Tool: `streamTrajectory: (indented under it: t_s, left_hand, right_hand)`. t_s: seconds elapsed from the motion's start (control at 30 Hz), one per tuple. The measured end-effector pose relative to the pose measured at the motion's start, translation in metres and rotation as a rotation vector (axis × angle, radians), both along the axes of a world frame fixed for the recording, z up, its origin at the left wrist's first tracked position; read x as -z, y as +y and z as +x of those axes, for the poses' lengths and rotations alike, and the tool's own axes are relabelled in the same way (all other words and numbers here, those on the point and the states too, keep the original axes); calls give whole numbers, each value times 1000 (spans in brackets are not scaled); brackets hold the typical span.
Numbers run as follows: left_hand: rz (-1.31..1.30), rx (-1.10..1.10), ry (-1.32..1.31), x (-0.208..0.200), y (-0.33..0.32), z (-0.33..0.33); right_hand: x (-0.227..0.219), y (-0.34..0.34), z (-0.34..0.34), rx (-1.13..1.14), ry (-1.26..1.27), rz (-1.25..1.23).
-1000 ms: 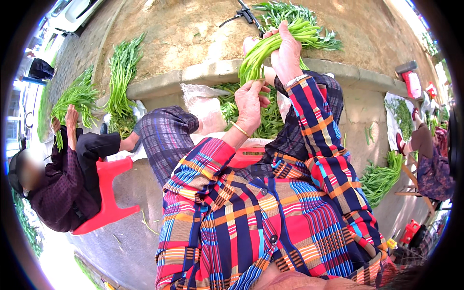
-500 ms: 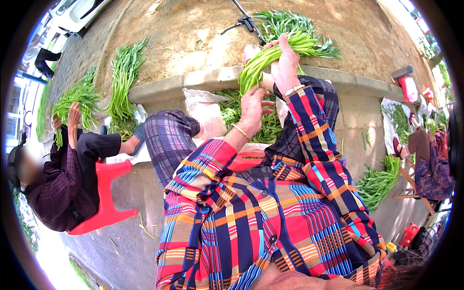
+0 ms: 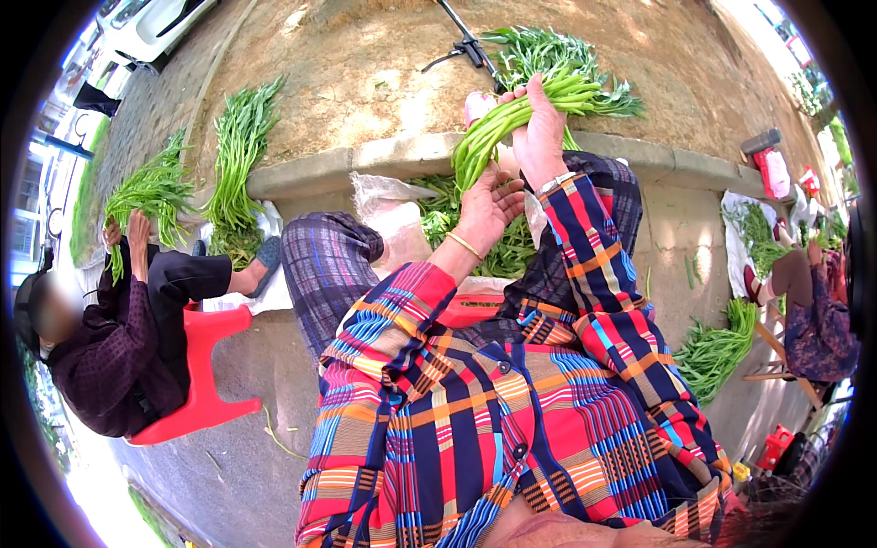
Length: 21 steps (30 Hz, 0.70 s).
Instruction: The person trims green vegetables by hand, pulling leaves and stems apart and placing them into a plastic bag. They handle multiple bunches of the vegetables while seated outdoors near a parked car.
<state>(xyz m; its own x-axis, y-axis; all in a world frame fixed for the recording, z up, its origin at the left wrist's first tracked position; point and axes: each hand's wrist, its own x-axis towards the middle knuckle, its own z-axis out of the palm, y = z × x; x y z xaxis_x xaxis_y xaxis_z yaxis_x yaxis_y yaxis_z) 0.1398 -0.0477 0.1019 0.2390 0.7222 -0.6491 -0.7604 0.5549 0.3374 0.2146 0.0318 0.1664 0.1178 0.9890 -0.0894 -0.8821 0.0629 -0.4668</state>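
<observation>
Bundle of green stalks [image 3: 512, 123] gripped in right hand [image 3: 541, 137]; left hand [image 3: 489, 203] below, fingers open.

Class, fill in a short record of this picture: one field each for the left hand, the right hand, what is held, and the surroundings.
left hand: open, palm up, under the bundle's cut ends
right hand: closed around the bundle
held: bundle of green stalks
surroundings: concrete kerb; more greens on the ground; a seated person on a red stool at left
</observation>
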Motion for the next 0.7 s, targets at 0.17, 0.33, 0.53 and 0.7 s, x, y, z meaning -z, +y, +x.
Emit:
streamTrajectory:
  t_s: [0.17, 0.33, 0.53, 0.7]
  left_hand:
    - [83, -170, -111, 9, 12, 0]
    - [115, -245, -146, 13, 18, -3]
    - [113, -199, -134, 11, 18, -4]
    - [160, -144, -176, 9, 14, -4]
  right_hand:
    - [-1, 2, -3, -2, 99, -13]
    - [-1, 2, -3, 12, 61, 19]
    - [1, 4, 0, -15, 124, 0]
    - [1, 3, 4, -24, 55, 21]
